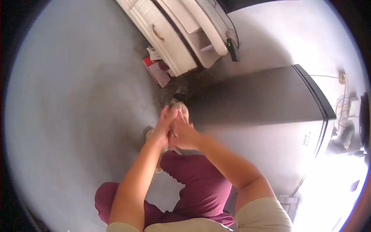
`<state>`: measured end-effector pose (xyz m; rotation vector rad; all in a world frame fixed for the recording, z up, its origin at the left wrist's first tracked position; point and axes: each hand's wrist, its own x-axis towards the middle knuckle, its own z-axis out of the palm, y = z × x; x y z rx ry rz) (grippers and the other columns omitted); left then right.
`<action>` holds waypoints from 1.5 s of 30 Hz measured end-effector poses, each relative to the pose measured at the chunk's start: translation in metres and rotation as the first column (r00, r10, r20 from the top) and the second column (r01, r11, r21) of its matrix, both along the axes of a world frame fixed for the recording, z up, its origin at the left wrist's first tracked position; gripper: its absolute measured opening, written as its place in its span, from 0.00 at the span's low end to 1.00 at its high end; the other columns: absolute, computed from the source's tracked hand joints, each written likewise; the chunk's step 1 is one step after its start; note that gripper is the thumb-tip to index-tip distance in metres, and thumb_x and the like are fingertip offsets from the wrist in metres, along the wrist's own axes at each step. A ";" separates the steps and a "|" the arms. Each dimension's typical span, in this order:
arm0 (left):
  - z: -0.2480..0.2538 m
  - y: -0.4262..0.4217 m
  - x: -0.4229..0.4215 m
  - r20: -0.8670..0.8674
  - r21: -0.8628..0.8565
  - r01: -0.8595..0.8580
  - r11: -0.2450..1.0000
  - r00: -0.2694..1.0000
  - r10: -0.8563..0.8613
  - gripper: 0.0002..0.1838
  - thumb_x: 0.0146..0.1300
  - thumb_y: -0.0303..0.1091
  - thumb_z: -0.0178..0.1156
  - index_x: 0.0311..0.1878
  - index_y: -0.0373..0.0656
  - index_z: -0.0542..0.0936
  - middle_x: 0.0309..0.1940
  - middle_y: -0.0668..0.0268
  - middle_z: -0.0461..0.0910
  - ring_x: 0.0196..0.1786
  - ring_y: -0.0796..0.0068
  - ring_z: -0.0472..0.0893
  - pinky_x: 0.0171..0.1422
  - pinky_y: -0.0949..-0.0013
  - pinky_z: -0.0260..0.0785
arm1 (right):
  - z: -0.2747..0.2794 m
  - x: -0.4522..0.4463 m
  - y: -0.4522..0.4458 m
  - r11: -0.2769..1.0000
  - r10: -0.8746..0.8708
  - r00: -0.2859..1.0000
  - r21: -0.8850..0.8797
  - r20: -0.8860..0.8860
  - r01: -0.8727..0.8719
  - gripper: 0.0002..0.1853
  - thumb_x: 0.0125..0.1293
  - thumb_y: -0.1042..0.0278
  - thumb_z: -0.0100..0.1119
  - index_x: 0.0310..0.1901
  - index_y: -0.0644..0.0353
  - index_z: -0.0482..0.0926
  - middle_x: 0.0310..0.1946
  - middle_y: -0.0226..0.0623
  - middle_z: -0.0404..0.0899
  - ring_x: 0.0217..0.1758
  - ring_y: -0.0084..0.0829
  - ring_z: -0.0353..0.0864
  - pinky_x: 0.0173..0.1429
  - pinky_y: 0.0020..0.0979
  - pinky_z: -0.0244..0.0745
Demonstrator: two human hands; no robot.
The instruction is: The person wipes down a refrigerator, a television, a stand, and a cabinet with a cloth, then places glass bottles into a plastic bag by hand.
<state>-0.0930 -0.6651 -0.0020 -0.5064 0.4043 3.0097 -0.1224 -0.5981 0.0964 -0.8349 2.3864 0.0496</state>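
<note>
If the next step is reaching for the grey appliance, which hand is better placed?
Probably the right hand: it is nearer the grey appliance than the left hand. Both are at the pale item.

The floor looks smooth and matt, like cement. The refrigerator has a smooth, satin, metal-like side — its edge trim looks like dark plastic. The cabinet seems smoothly painted, its handle metal-looking. The trousers are matt, creased cloth — the sleeve matt cloth too.
</note>
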 end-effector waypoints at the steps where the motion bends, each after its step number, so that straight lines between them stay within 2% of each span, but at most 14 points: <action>1: 0.010 -0.007 0.004 -0.042 -0.023 -0.007 1.000 0.999 0.006 0.55 0.47 0.56 0.69 0.71 0.49 0.46 0.65 0.56 0.59 0.64 0.59 0.65 0.64 0.58 0.63 | 0.032 0.018 -0.014 0.996 0.021 0.993 0.083 -0.112 -0.012 0.44 0.49 0.58 0.62 0.65 0.69 0.53 0.67 0.60 0.47 0.72 0.61 0.38 0.70 0.59 0.37; 3: 0.015 -0.012 0.007 -0.155 0.020 -0.053 0.998 0.986 0.056 0.50 0.50 0.50 0.69 0.70 0.49 0.51 0.64 0.58 0.61 0.63 0.63 0.66 0.63 0.60 0.65 | 0.052 0.043 -0.009 0.992 0.101 0.940 -0.035 -0.327 -0.119 0.42 0.52 0.61 0.62 0.67 0.65 0.53 0.68 0.57 0.47 0.73 0.56 0.41 0.70 0.58 0.37; 6: 0.029 -0.019 0.009 -0.211 -0.109 -0.182 0.977 0.965 0.156 0.43 0.55 0.46 0.66 0.69 0.48 0.53 0.63 0.59 0.61 0.63 0.65 0.67 0.63 0.60 0.65 | 0.070 0.059 -0.009 0.941 0.120 0.847 -0.212 -0.518 -0.263 0.42 0.55 0.62 0.62 0.68 0.61 0.52 0.69 0.53 0.47 0.74 0.51 0.42 0.71 0.56 0.32; 7: 0.026 -0.021 0.006 -0.260 -0.236 -0.225 0.945 0.952 0.161 0.39 0.59 0.43 0.63 0.69 0.48 0.53 0.63 0.59 0.61 0.63 0.64 0.66 0.64 0.61 0.64 | 0.071 0.057 -0.011 0.920 0.083 0.839 -0.281 -0.538 -0.272 0.40 0.58 0.61 0.60 0.69 0.59 0.51 0.70 0.50 0.47 0.74 0.50 0.42 0.71 0.54 0.33; 11: 0.041 -0.023 0.010 -0.296 -0.322 -0.259 0.911 0.941 0.163 0.35 0.64 0.38 0.55 0.70 0.45 0.51 0.67 0.58 0.53 0.68 0.65 0.58 0.70 0.64 0.54 | 0.081 0.036 -0.012 0.930 -0.041 0.862 -0.336 -0.505 -0.152 0.37 0.62 0.57 0.56 0.69 0.60 0.52 0.70 0.51 0.46 0.74 0.50 0.42 0.72 0.52 0.36; 14: 0.063 -0.019 0.009 -0.342 -0.065 -0.245 0.967 0.916 0.209 0.36 0.63 0.41 0.58 0.70 0.50 0.51 0.66 0.59 0.58 0.66 0.60 0.62 0.67 0.59 0.61 | 0.079 0.026 -0.004 0.935 -0.082 0.872 -0.341 -0.483 -0.101 0.39 0.63 0.49 0.51 0.69 0.62 0.51 0.70 0.53 0.43 0.73 0.53 0.42 0.70 0.55 0.38; 18: 0.110 -0.015 0.008 -0.406 -0.243 -0.292 0.925 0.897 0.176 0.31 0.68 0.38 0.49 0.70 0.45 0.49 0.67 0.58 0.56 0.68 0.62 0.60 0.70 0.60 0.57 | 0.081 0.021 -0.005 0.911 -0.110 0.866 -0.398 -0.488 -0.108 0.43 0.62 0.39 0.44 0.68 0.66 0.50 0.70 0.58 0.38 0.73 0.56 0.39 0.71 0.54 0.36; 23: 0.126 -0.007 -0.048 -0.402 0.020 -0.258 0.966 0.883 0.244 0.31 0.68 0.35 0.48 0.70 0.42 0.49 0.67 0.58 0.57 0.67 0.64 0.61 0.70 0.62 0.57 | 0.089 -0.015 -0.011 0.870 -0.173 0.811 -0.472 -0.559 -0.140 0.46 0.61 0.37 0.44 0.66 0.73 0.51 0.69 0.60 0.43 0.73 0.55 0.40 0.71 0.55 0.36; 29: 0.137 -0.009 -0.074 -0.254 0.104 -0.284 0.953 0.919 0.302 0.30 0.69 0.33 0.48 0.69 0.39 0.50 0.66 0.58 0.58 0.67 0.66 0.61 0.70 0.64 0.56 | 0.071 -0.058 -0.019 0.716 -0.343 0.892 -0.697 -0.295 0.045 0.41 0.60 0.47 0.50 0.65 0.73 0.54 0.68 0.56 0.50 0.73 0.51 0.44 0.73 0.48 0.39; 32: 0.128 -0.003 -0.061 -0.101 -0.108 -0.242 0.964 0.968 0.232 0.30 0.67 0.32 0.51 0.68 0.38 0.52 0.65 0.59 0.61 0.65 0.67 0.64 0.69 0.65 0.57 | 0.052 -0.051 -0.008 0.646 -0.340 0.914 -0.761 -0.221 0.056 0.37 0.61 0.52 0.48 0.64 0.72 0.57 0.67 0.55 0.53 0.72 0.53 0.47 0.72 0.49 0.41; 35: 0.125 0.003 -0.024 0.062 -0.330 -0.139 0.934 0.984 0.168 0.30 0.65 0.30 0.54 0.67 0.38 0.55 0.63 0.60 0.63 0.64 0.68 0.66 0.68 0.66 0.59 | 0.050 -0.024 0.007 0.457 -0.390 0.918 -0.881 -0.074 0.123 0.32 0.60 0.60 0.47 0.63 0.71 0.59 0.66 0.56 0.55 0.71 0.54 0.51 0.72 0.47 0.43; 38: 0.155 0.006 0.019 0.169 -0.334 -0.095 0.938 0.973 0.159 0.31 0.61 0.30 0.59 0.66 0.37 0.58 0.60 0.62 0.67 0.62 0.69 0.68 0.67 0.67 0.61 | 0.064 0.023 0.014 0.393 -0.400 0.906 -0.867 0.139 0.306 0.30 0.61 0.63 0.47 0.63 0.71 0.59 0.66 0.57 0.55 0.70 0.54 0.52 0.73 0.46 0.43; 43: 0.263 0.012 0.049 0.215 -0.148 -0.158 0.976 0.958 0.188 0.32 0.63 0.33 0.58 0.67 0.38 0.56 0.59 0.62 0.68 0.61 0.70 0.69 0.67 0.67 0.61 | 0.174 0.049 0.020 0.428 -0.366 0.906 -0.826 0.213 0.367 0.28 0.62 0.67 0.45 0.62 0.72 0.60 0.65 0.58 0.56 0.69 0.56 0.53 0.71 0.47 0.46; 45: 0.322 0.020 0.038 0.165 -0.328 -0.027 0.944 0.983 0.085 0.28 0.67 0.36 0.49 0.68 0.42 0.54 0.64 0.60 0.62 0.65 0.66 0.64 0.69 0.61 0.58 | 0.243 0.042 0.028 0.463 -0.388 0.914 -0.832 0.118 0.304 0.29 0.62 0.64 0.46 0.62 0.72 0.60 0.65 0.58 0.55 0.70 0.57 0.52 0.72 0.49 0.43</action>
